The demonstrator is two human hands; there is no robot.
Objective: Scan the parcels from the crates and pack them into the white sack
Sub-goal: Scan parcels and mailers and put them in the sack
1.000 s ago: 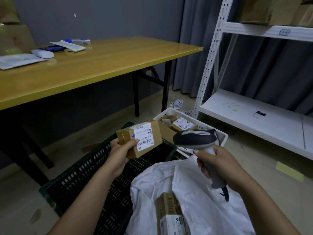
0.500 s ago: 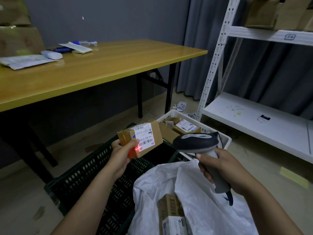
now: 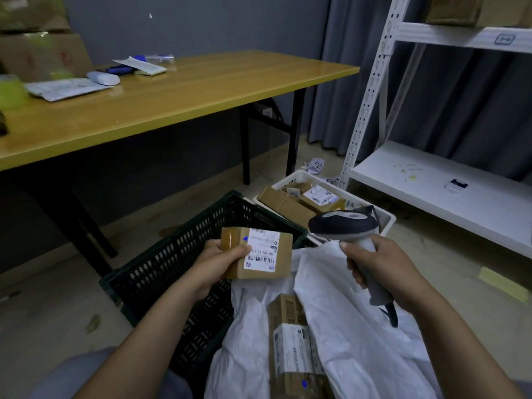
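One parcel, long axis crosswise.

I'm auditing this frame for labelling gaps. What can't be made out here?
Head view only.
Dark green slatted plastic crate: floor partly hidden by the left hand and the small brown cardboard parcel it holds.
White woven sack: cut off by the bottom edge.
Parcel's white label: print too small.
Large cardboard boxes, left edge: blurred.

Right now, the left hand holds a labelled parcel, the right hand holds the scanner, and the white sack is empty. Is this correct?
Not quite: the white sack is not empty; the head view shows a parcel inside it. The rest stands.
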